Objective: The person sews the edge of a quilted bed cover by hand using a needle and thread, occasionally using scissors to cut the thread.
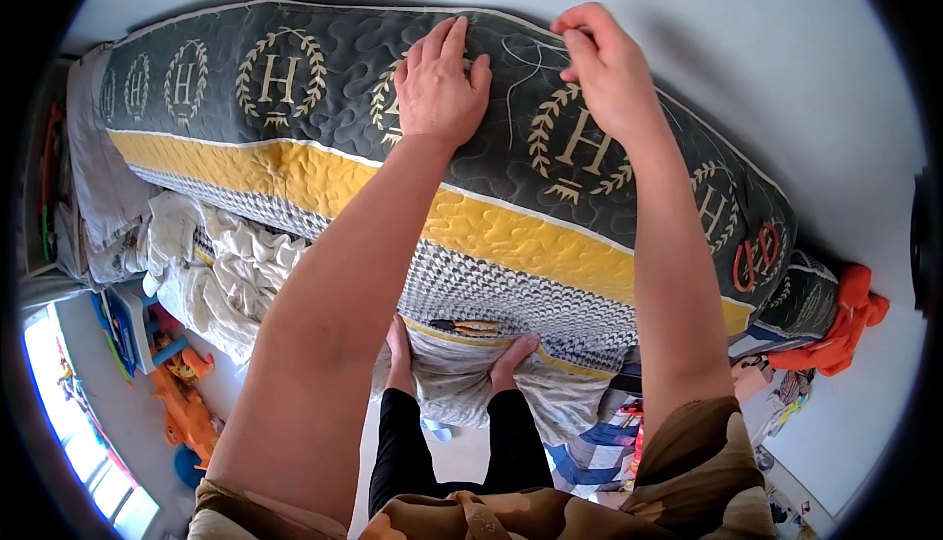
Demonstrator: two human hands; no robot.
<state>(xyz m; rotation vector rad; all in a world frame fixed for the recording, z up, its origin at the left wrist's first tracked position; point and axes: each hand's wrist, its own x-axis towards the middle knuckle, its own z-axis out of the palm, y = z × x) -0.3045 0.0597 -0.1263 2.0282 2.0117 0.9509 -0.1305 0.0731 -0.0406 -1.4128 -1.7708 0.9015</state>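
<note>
A quilted cover (339, 32) in dark grey, yellow and houndstooth, with wreath and letter prints, stands along the wall, its pale edging at the top. My left hand (444, 83) lies flat on its dark band, fingertips just below the upper edge. To the right, my right hand (605, 69) is raised by the same edge with thumb and fingers curled together; whether something small is pinched there is too small to tell. Loose white thread (510, 98) trails over the dark fabric between the hands. Scissors or snips (475, 328) with orange-brown handles rest on the houndstooth part between my feet.
Crumpled white cloth (236, 260) lies at the left. Red loops (744, 264) rest on the cover's right end, with a red-orange cloth (847, 326) beyond. An orange toy (184, 407) is at the lower left. The wall (744, 39) rises behind the cover.
</note>
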